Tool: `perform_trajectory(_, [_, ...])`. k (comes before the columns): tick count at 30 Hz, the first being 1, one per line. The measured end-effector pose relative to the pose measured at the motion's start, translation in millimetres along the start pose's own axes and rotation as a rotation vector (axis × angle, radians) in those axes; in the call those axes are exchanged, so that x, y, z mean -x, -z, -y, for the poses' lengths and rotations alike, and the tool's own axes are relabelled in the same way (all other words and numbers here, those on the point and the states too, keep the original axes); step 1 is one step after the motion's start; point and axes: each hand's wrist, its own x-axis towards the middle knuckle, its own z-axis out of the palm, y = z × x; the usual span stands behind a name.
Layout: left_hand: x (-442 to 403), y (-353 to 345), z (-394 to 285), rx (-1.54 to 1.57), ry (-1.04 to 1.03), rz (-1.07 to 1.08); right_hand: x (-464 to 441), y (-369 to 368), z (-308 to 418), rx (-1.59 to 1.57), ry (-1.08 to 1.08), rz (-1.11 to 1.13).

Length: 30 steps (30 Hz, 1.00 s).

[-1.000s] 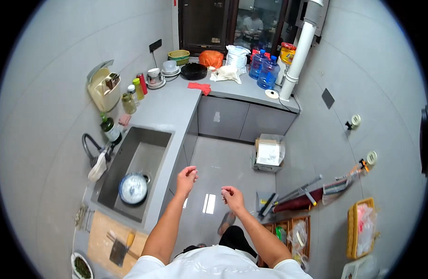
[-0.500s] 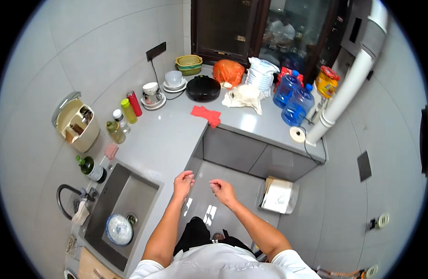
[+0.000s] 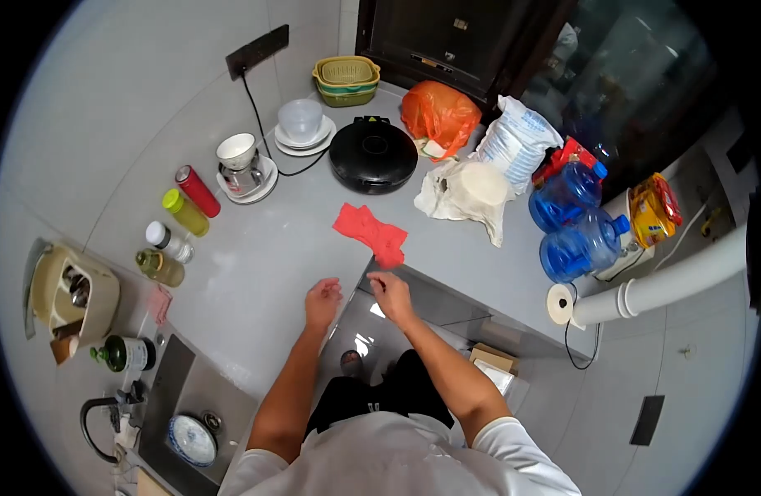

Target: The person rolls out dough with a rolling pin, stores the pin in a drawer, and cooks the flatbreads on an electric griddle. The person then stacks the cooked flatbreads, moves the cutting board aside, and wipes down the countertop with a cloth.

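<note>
My left hand [image 3: 323, 302], fingers loosely bent and apart, hangs over the counter's inner edge and holds nothing. Just to its right is my right hand [image 3: 390, 296], its fingers curled toward the thumb; whether something small is between them is hard to make out. A crumpled red cloth [image 3: 370, 233] lies on the counter right beyond my right hand, at the corner. Behind the cloth stands a round black electric pan [image 3: 373, 155], lid down. To the right of the pan lies a whitish cloth [image 3: 467, 197].
Along the left wall stand bottles [image 3: 184, 212], stacked bowls [image 3: 238, 157] and a sink [image 3: 167, 417] with a plate [image 3: 193, 440]. Blue water jugs [image 3: 575, 246], a white sack [image 3: 518, 145] and an orange bag [image 3: 440, 117] are at the back right. A white pipe [image 3: 686, 273] crosses the right side.
The view has moved closer to the counter corner, so the red cloth and pan appear larger and nearer to my hands. Both hands remain raised in front of me.
</note>
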Motion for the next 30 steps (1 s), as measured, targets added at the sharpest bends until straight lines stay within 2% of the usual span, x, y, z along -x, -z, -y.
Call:
perform_trajectory(2, [-26.0,-5.9,0.5,0.032,-0.022,0.000,-39.3,-10.0,-17.5,-0.026,-0.062,0.006])
perform_trajectory(5, [-59.2,-18.2,-19.2,-0.009,0.006,-0.051,-96.4,-17.3,-39.1,0.181,0.129,-0.053])
perform_trajectory(9, [-84.3,-33.9,-30.2,-0.060,0.097,-0.128,-133.4,-18.3,-70.9,0.446,0.107,0.120])
perform_trajectory(13, [-114.6,-47.5,-21.7,-0.315,-0.083,-0.153,-168.2,-5.3,-119.1,-0.122,-0.024,0.329])
perform_trajectory(16, [-133.9,-76.0,-27.2,-0.369,-0.207,-0.136,-187.1,9.0,-137.2,-0.481,-0.259,0.537])
perform_trajectory(18, [-149.0,-104.1,-33.2,-0.298,-0.247,-0.047,-193.6,19.7,-134.8,-0.651,-0.427,0.559])
perform_trajectory(19, [-150.1,-116.7,-46.6,-0.343,-0.341,0.048,-195.8,26.2,-130.8,-0.736,-0.513,0.562])
perform_trajectory(22, [-164.0,-136.3,-45.4,-0.478,-0.323,0.188,-194.0,35.1,-121.7,-0.697,-0.535,0.321])
perform_trajectory(25, [-185.2,-130.0,-41.3,-0.296,-0.212,0.018,-211.1,50.6,-139.1,-0.674,-0.475,0.039])
perform_trajectory(26, [-192.4,-127.8,-37.9,-0.236,-0.173,-0.045,-215.7,55.3,-142.8,-0.665,-0.418,0.026])
perform_trajectory(27, [-191.3,-138.5,-76.8,-0.319,-0.170,-0.252,-232.0,76.9,-114.8,-0.656,-0.360,0.012])
perform_trajectory(29, [-192.6,-154.0,-128.4,-0.480,-0.315,-0.285,-260.9,80.3,-100.3,-0.414,-0.101,-0.029])
perform_trajectory(30, [-199.2,-158.7,-137.4,-0.560,-0.390,-0.298,-276.0,68.2,-98.2,-0.177,0.098,-0.053])
